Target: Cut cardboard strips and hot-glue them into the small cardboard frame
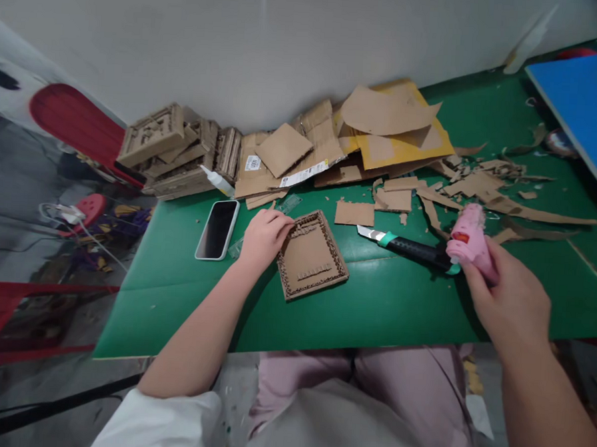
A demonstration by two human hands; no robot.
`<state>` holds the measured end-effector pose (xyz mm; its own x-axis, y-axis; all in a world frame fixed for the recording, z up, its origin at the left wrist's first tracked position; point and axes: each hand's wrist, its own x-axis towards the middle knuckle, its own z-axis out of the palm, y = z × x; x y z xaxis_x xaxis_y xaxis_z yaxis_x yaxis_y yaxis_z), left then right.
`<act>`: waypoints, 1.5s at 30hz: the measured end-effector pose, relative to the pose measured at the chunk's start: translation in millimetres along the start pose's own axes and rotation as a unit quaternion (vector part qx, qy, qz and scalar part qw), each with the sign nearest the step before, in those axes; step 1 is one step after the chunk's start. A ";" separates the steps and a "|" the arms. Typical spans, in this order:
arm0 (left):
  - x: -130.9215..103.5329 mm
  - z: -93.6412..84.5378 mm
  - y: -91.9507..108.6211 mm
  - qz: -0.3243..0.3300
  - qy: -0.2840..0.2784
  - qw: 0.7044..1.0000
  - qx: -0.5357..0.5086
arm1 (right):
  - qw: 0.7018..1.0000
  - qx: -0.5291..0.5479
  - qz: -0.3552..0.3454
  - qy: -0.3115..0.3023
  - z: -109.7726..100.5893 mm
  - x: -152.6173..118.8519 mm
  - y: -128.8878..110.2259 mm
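Note:
My left hand (pixel 264 238) rests on the upper left corner of a small cardboard frame panel (pixel 311 256) lying flat on the green table (pixel 374 307). Its fingers press on the panel's top edge. My right hand (pixel 509 298) is closed around a pink glue gun (pixel 470 240), held just above the table to the right. A utility knife (pixel 407 246) with a black and teal handle lies between the panel and the glue gun, blade pointing left.
A phone (pixel 217 228) lies face up left of my left hand. Stacked cardboard models (pixel 177 150), loose cardboard sheets (pixel 383 131) and scraps (pixel 475 186) crowd the back. A glue bottle (pixel 217 180) lies near the stack. A blue board (pixel 584 112) sits far right.

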<state>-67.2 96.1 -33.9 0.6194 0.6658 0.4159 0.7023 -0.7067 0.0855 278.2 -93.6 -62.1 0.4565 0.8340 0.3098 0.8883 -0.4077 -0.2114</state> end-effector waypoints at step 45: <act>-33.6 -2.8 21.9 -0.189 -0.039 0.937 -0.291 | 0.940 0.022 -0.302 -0.156 25.8 34.0 -240.3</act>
<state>-73.6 57.7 -43.4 0.4043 0.8944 0.1913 0.5804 -0.4125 0.7021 79.0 42.3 -24.7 -0.1745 0.9796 0.0999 0.9746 0.1862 -0.1241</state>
